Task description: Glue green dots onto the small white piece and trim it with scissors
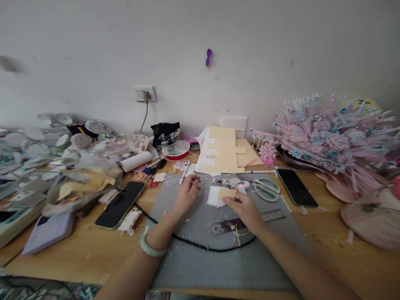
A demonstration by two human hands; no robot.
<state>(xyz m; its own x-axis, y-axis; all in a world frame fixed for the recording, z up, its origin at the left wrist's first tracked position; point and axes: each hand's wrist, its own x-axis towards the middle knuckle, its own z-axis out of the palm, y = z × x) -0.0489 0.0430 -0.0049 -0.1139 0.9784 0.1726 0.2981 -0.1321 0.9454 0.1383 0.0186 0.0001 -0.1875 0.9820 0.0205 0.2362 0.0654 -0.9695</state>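
Note:
My right hand (pixel 243 208) pinches a small pale-yellow piece of card (pixel 226 193) between thumb and fingers. The card is over a white piece of paper (pixel 214 196) on the grey cutting mat (pixel 200 266). To the left, my left hand (pixel 187 192) is over the mat with loosely curled fingers apart, and nothing shows in them. A white pen (pixel 184 172) is just beyond it. Behind my right hand are a white glue gun (pixel 243 184), partly hidden, and scissors with pale green handles (pixel 265 189). A metal ruler (pixel 225 226) lies partly under my right wrist.
A black cable (pixel 200 246) curves across the mat. Phones lie left (pixel 120 205) and right (pixel 296 186). Cut yellow card sheets (pixel 224 146) lie at the back. A pink beaded headpiece (pixel 331 133) stands right; bags and scraps (pixel 84 187) crowd the left.

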